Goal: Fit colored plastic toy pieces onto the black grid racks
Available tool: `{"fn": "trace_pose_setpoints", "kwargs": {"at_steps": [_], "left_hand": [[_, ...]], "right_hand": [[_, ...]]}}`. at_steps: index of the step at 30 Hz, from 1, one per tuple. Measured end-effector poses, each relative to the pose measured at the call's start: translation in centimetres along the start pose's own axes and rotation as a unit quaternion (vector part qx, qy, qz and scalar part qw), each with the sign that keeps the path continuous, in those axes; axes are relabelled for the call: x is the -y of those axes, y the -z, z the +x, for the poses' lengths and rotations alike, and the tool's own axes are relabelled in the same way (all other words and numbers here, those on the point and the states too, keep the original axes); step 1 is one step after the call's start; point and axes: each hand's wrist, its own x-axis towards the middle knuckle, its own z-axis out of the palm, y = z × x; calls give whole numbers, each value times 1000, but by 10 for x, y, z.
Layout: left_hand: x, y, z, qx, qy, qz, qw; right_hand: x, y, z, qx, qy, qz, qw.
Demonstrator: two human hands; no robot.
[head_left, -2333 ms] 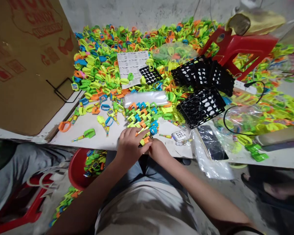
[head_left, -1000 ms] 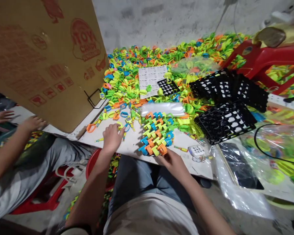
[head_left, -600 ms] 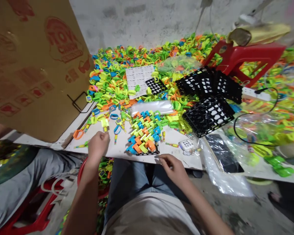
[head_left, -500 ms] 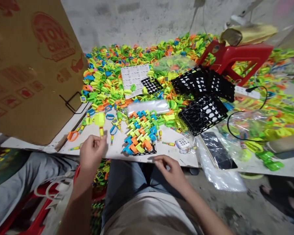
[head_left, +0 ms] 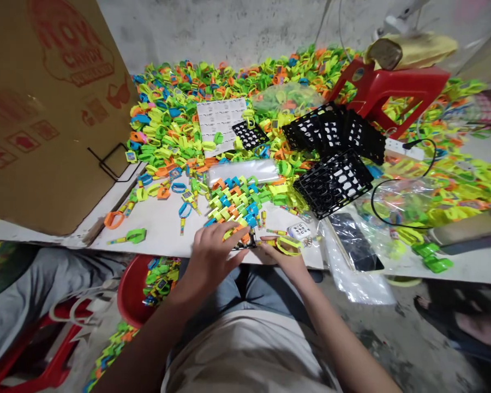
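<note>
Yellow toy watch [head_left: 289, 246]: moving from left to right, now being pinched in the right hand [head_left: 293, 266], just beside the black tray [head_left: 251, 240] on the tabletop [head_left: 167, 241]. Left hand [head_left: 213, 248]: covering the tray's front watches [head_left: 240, 236], grip unclear. Step, seemingly: loading; next move is calling for aligning watch with tray.

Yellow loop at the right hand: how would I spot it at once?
From the big cardboard box, follow the white table's front edge rightward to the person's right hand. The yellow loop is there, near the white case; unlike the toys packed together, it is held apart.
</note>
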Motion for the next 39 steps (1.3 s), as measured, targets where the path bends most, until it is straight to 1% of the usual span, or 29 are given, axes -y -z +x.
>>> {"fn": "trace_pose_setpoints", "kwargs": {"at_steps": [2,4,7,9,11,13,15,17,19,22,24,26,29,32,34,36,37,38,39], "left_hand": [[4,-6,10,7,-22,27,999],[4,-12,14,22,-48,24,998],[2,-17,14,46,-64,6,997],[1,-17,13,54,-58,-6,997],[0,-16,13,60,-49,-20,997],[-2,-16,14,58,-40,-26,997],[-4,-19,16,42,-31,-22,998],[-8,-22,18,19,-19,-7,1000],[-11,-24,19,4,-6,11,1000],[-11,-25,21,7,2,30,1000],[-11,-26,22,12,2,39,999],[-12,-28,24,10,9,47,999],[-18,-29,26,7,31,59,998],[-19,-23,25,10,29,47,998],[-9,-16,20,-4,51,21,998],[11,-13,13,-34,116,-38,992],[23,-14,9,-49,153,-90,983],[35,-18,6,-56,187,-157,968],[47,-24,3,-58,219,-235,945]], "right_hand": [[-10,0,8,18,38,-45,998],[-15,-3,10,43,78,-100,991],[-12,-9,9,77,128,-207,967],[-6,-12,11,97,132,-279,946],[1,-14,15,113,121,-330,930],[7,-15,18,133,117,-352,919],[10,-17,20,152,120,-368,909],[11,-19,20,156,120,-399,896],[12,-21,20,148,115,-436,880],[16,-23,23,155,115,-457,868],[18,-23,26,175,116,-445,871],[18,-21,29,183,115,-423,880],[13,-16,30,167,118,-365,908],[4,-12,27,141,105,-295,939],[-2,-7,24,151,83,-240,955],[-6,-2,24,160,66,-169,970],[-7,1,25,152,60,-130,978],[-7,3,27,127,54,-90,986],[-7,4,31,89,50,-54,993]]}}
